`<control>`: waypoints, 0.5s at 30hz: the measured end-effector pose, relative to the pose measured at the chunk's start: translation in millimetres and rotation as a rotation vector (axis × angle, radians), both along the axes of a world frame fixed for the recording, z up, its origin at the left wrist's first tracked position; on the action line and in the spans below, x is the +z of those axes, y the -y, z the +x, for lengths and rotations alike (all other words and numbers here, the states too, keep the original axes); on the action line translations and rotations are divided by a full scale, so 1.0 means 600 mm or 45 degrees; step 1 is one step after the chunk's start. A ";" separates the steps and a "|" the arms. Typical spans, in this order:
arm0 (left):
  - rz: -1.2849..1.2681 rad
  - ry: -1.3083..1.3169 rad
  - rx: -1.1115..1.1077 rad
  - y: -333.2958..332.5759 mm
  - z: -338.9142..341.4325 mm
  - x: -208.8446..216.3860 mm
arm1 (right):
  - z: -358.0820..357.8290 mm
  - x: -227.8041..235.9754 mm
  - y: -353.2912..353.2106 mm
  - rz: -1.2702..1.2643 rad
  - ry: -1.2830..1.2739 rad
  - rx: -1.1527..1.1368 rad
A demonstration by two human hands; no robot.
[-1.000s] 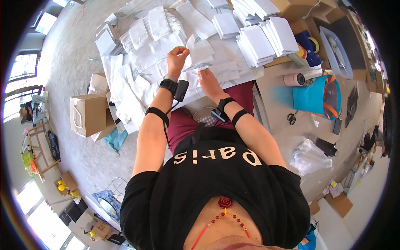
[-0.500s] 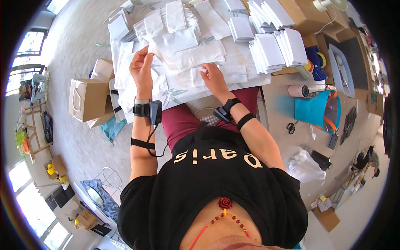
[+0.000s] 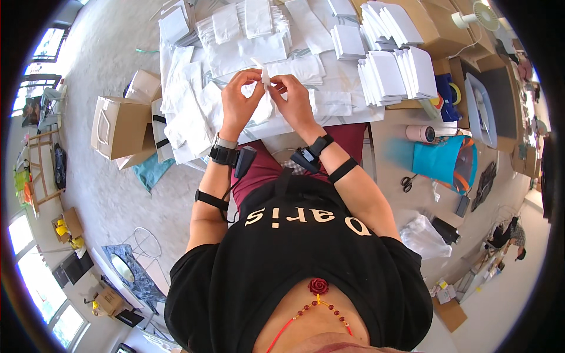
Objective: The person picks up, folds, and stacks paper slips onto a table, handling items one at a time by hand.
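Note:
Above the near part of the table, my left hand (image 3: 240, 101) and my right hand (image 3: 292, 101) meet with bent fingers. Between their fingertips both pinch a thin white flat piece (image 3: 265, 76), seen nearly edge-on. Whether it is paper, cloth or film I cannot tell. Behind my hands, similar white flat pieces (image 3: 300, 69) lie on the table. A thick layered pile of white pieces (image 3: 247, 50) sits farther back. To the left of my left hand, loose white pieces (image 3: 191, 120) overlap one another. One more white strip (image 3: 332, 103) lies right of my right hand.
Stacks of white folded sheets (image 3: 382, 76) stand at the table's right side, another (image 3: 175, 25) at its far left. Cardboard boxes (image 3: 120, 126) flank the table on the left. At right are a small fan (image 3: 465, 20), a turquoise bag (image 3: 435, 162) and scissors (image 3: 407, 183).
My left hand has moved right and nearer, bringing the white piece along. My right hand has come up and left from the table strip and now pinches the piece too.

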State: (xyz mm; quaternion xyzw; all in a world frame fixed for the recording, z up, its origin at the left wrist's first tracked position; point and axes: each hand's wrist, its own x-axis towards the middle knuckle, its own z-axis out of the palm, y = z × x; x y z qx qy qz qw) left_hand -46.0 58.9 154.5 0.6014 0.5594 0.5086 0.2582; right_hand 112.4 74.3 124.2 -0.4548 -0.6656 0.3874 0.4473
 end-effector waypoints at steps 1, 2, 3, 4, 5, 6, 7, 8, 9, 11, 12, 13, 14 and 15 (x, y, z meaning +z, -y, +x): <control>0.018 -0.044 -0.003 -0.002 -0.003 0.000 | 0.000 0.000 0.000 0.037 0.010 -0.024; 0.034 -0.087 -0.012 -0.004 -0.004 0.000 | 0.001 -0.004 0.000 0.022 0.009 -0.035; 0.036 -0.113 -0.016 -0.006 -0.005 0.001 | 0.002 -0.008 -0.003 0.007 0.008 -0.048; 0.037 -0.139 -0.019 -0.007 -0.005 0.002 | 0.003 -0.012 -0.004 -0.008 0.006 -0.060; 0.039 -0.166 -0.021 -0.008 -0.006 0.003 | 0.002 -0.011 -0.005 -0.012 0.012 -0.066; 0.045 -0.169 -0.024 -0.009 -0.006 0.004 | 0.001 -0.011 -0.006 -0.016 0.018 -0.072; 0.051 -0.172 -0.027 -0.009 -0.005 0.004 | 0.000 -0.011 -0.006 -0.020 0.023 -0.078; 0.059 -0.175 -0.032 -0.010 -0.004 0.005 | 0.001 -0.013 -0.007 -0.020 0.020 -0.085; 0.059 -0.177 -0.029 -0.011 -0.003 0.005 | 0.001 -0.016 -0.008 -0.020 0.017 -0.092; 0.058 -0.182 -0.022 -0.011 -0.003 0.002 | 0.001 -0.022 -0.008 -0.042 0.014 -0.113; 0.061 -0.180 -0.002 -0.011 -0.004 -0.002 | 0.002 -0.026 -0.008 -0.063 0.014 -0.127; 0.063 -0.178 0.019 -0.010 -0.006 -0.009 | 0.003 -0.030 -0.008 -0.084 0.015 -0.140; 0.065 -0.177 0.040 -0.009 -0.008 -0.014 | 0.004 -0.031 -0.007 -0.117 -0.004 -0.149; 0.055 -0.167 0.065 -0.007 -0.010 -0.018 | 0.004 -0.031 -0.007 -0.150 -0.022 -0.158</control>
